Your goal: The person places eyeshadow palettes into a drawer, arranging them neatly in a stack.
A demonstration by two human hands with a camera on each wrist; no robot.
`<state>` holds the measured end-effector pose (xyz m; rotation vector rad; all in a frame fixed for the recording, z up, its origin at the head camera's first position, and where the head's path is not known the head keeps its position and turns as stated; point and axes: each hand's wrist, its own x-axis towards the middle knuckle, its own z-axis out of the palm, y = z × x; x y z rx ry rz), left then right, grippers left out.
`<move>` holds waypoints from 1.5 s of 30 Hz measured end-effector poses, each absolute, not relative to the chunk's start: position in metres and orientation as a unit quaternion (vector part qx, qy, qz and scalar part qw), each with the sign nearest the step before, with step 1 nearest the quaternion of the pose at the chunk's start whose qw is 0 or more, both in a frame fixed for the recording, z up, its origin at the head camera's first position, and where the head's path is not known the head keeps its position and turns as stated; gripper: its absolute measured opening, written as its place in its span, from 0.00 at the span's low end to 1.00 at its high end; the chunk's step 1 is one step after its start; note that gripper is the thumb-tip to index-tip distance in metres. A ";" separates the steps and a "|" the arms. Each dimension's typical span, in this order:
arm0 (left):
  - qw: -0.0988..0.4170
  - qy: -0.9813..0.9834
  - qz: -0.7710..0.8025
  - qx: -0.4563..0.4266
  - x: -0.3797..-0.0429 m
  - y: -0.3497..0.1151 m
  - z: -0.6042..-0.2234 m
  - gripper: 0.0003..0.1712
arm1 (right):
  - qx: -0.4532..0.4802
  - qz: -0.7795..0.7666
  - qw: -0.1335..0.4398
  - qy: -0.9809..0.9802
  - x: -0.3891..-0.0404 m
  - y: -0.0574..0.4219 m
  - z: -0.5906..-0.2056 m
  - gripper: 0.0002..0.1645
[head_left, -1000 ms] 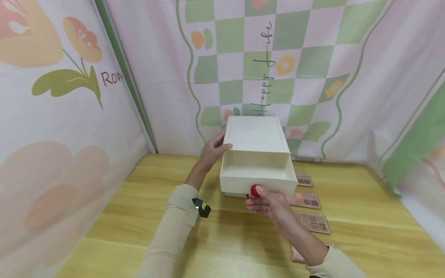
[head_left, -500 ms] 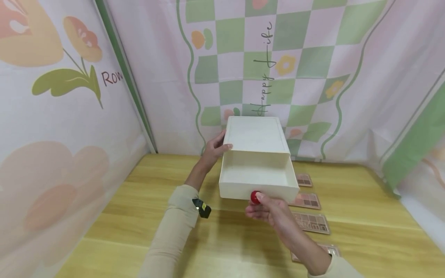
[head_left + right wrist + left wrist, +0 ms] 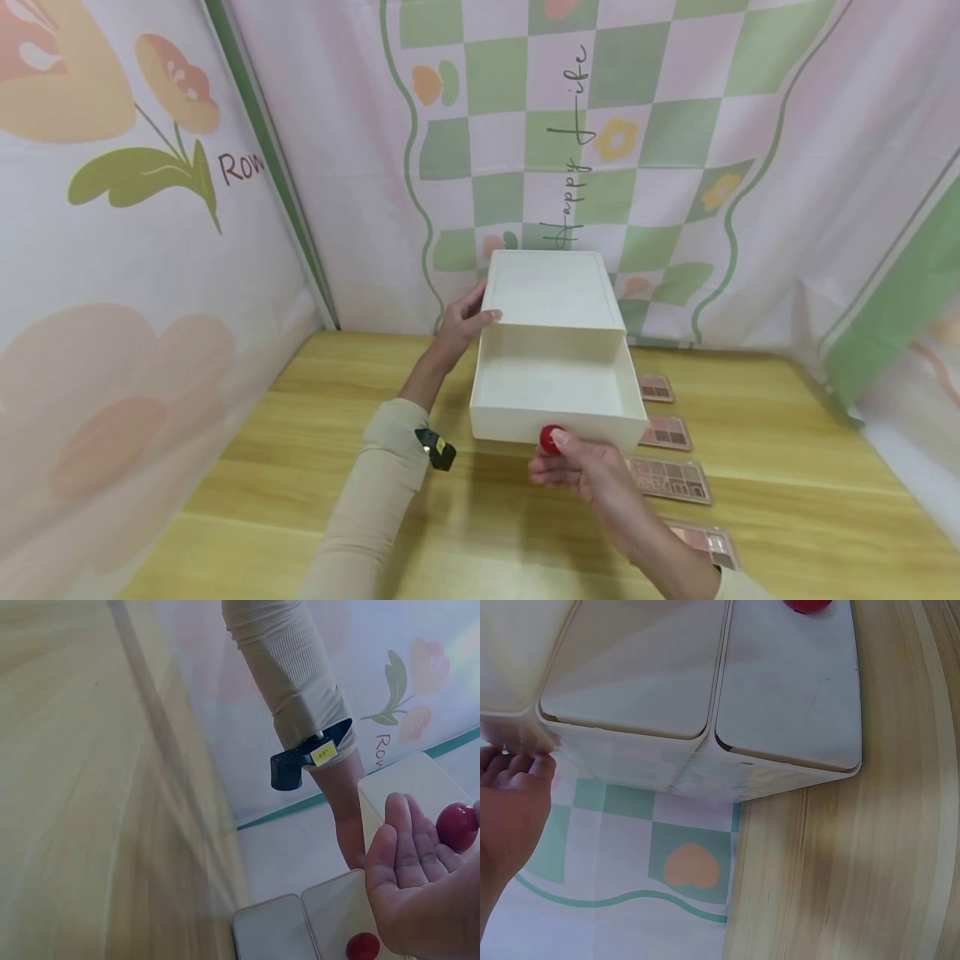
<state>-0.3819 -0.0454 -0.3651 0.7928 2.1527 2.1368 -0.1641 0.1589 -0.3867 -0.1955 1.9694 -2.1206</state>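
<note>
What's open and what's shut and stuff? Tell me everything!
Top drawer, open, nothing showing inside
Middle drawer, shut
Bottom drawer, shut
Top red knob, pinched by the right grip
Cabinet, held at its side by the left grip
Four palettes, flat on the table; lids hard to tell

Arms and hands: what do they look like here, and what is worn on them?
The left sleeve is beige and partly ribbed, with a black device strapped at its end, bearing a yellow label. The right sleeve, barely in the head view, is beige too. The left hand and right hand wear no gloves.
</note>
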 end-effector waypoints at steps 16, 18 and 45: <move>0.005 0.687 0.682 0.251 -0.380 -0.045 -0.364 0.48 | -0.095 -0.712 0.116 0.686 -0.158 0.158 -0.392 0.22; 0.004 0.686 0.683 0.251 -0.380 -0.045 -0.364 0.48 | -0.094 -0.703 0.104 0.697 -0.158 0.158 -0.392 0.23; 0.007 0.686 0.684 0.248 -0.377 -0.045 -0.362 0.47 | -0.249 -0.636 -0.073 0.727 -0.141 0.217 -0.397 0.18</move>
